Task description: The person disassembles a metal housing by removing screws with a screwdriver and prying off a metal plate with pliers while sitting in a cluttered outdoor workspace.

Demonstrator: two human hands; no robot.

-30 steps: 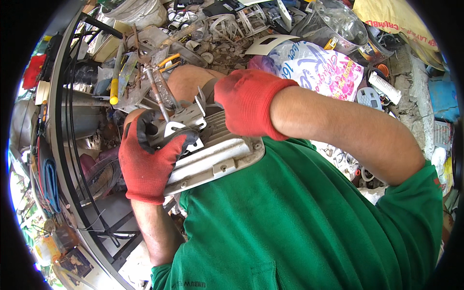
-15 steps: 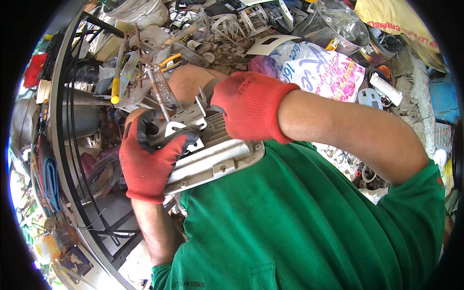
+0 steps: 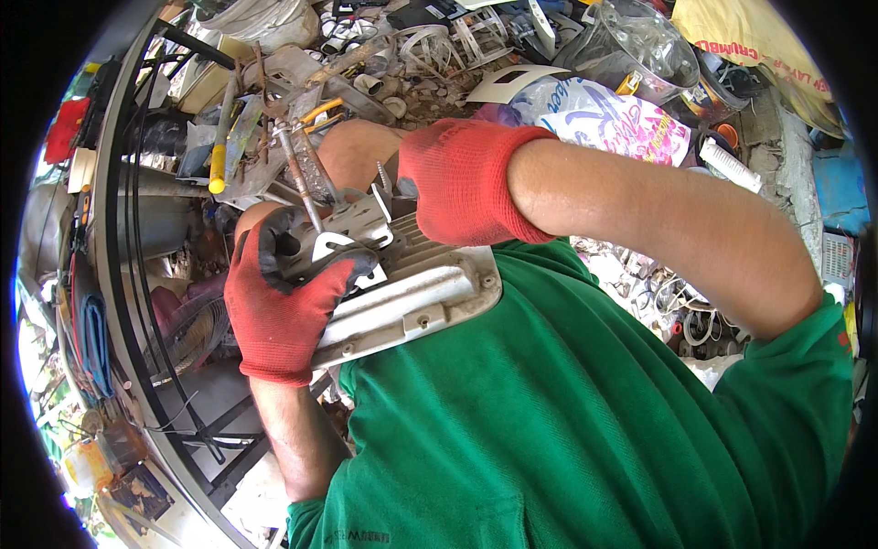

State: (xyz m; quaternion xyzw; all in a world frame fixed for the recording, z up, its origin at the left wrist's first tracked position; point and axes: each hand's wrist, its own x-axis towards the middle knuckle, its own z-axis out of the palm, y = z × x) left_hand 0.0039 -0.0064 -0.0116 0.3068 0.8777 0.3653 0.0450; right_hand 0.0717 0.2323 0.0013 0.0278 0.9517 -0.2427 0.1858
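A grey-white metal housing with cooling fins (image 3: 439, 274) rests on my lap against the green shirt. On top of it is a grey metal bracket (image 3: 361, 220) with a pale curved edge, and a threaded bolt (image 3: 384, 178) stands up beside it. My left hand (image 3: 288, 293), in a red glove with dark palm and fingers, is closed around the bracket, thumb over its near edge. My right hand (image 3: 471, 178), also gloved in red, is closed just right of the bolt, above the fins. Its fingertips are turned away, so whatever it grips is hidden.
A rusty metal rod (image 3: 297, 174) leans at the housing's far side. A yellow-ended tool (image 3: 219, 156) lies at the far left, near a black metal frame (image 3: 114, 229). Beyond are a printed plastic bag (image 3: 594, 114), a clear tub (image 3: 631, 55) and scattered scrap.
My right hand has shifted slightly up and left, its forearm swinging with it and showing more of the fins. The left hand keeps its hold on the bracket.
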